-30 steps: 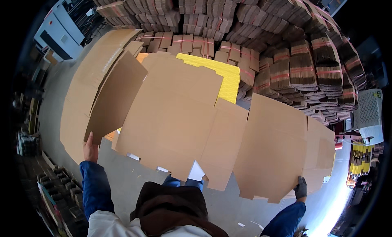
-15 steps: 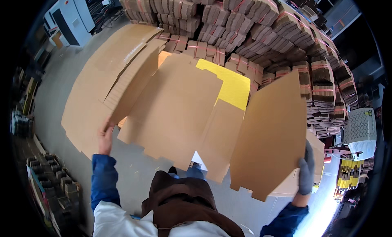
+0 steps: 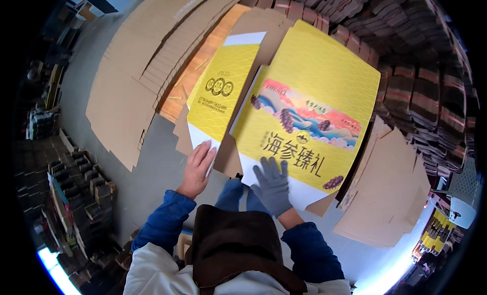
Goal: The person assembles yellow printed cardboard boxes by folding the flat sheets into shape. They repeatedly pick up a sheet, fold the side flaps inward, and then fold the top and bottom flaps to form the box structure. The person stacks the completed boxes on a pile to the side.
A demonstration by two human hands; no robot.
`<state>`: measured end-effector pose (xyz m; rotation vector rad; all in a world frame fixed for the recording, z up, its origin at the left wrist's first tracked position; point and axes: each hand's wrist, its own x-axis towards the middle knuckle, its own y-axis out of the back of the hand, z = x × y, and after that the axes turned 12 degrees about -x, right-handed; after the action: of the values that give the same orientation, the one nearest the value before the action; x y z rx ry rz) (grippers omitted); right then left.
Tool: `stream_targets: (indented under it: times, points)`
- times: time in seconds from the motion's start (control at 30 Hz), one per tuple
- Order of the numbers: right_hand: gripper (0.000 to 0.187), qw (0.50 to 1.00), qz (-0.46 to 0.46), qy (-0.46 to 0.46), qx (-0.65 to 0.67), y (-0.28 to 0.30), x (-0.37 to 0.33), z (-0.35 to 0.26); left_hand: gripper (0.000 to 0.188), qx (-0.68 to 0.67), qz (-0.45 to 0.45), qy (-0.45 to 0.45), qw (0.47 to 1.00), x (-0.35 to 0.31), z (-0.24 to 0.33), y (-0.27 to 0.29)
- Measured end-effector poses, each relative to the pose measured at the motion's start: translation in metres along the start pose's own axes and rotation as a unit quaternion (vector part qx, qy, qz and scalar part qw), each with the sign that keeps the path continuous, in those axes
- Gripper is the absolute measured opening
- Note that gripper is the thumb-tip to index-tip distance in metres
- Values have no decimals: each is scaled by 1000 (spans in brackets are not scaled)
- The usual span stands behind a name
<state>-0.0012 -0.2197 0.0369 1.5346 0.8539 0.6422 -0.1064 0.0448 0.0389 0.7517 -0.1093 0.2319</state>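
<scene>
A cardboard box blank with a printed yellow face (image 3: pixel 317 61) lies in front of me, its panels folded inward. Bare, my left hand (image 3: pixel 195 168) rests on the white lower end of the narrow yellow panel (image 3: pixel 223 82), its fingers stretched out along the edge. In a grey glove, my right hand (image 3: pixel 274 186) lies flat with spread fingers on the white lower edge of the wide panel, which carries a wave-and-cloud picture and large dark lettering. Between the two panels a strip of brown cardboard (image 3: pixel 227 158) shows.
Under the blank is a wooden surface (image 3: pixel 210 46). Large brown sheets (image 3: pixel 119 92) lie at the left, and another brown cardboard piece (image 3: pixel 388 188) at the right. Strapped cardboard stacks (image 3: pixel 426 102) stand behind and right. More stacked pieces (image 3: pixel 81 188) are at the lower left.
The two side panels have swung inward, turning their yellow printed faces up. Both hands have moved toward the middle, from the panels' outer edges onto their lower white ends.
</scene>
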Motion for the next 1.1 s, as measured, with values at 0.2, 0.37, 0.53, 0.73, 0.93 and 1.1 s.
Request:
stream_targets:
  times: [0.2, 0.37, 0.53, 0.73, 0.93, 1.1]
  points:
    - [45, 993, 55, -88, 60, -11, -27, 19, 76, 69, -81, -8, 994, 1, -17, -26]
    - [34, 921, -23, -278, 271, -6, -88, -1, 79, 72, -103, -3, 992, 4, -24, -32]
    - [26, 606, -201, -384, 667, -21, -89, -50, 83, 76, -112, 3, 991, 3, -27, -34]
    - [32, 411, -22, -446, 795, -35, -54, -83, 81, 87, -115, 0, 990, 3, -26, -33]
    - [35, 292, -3, -354, 889, -53, -45, -81, 64, 92, -120, -11, 988, 7, -24, -25]
    - [33, 302, 3, -386, 872, -59, -27, -76, 65, 90, -129, -21, 987, 6, -27, -18]
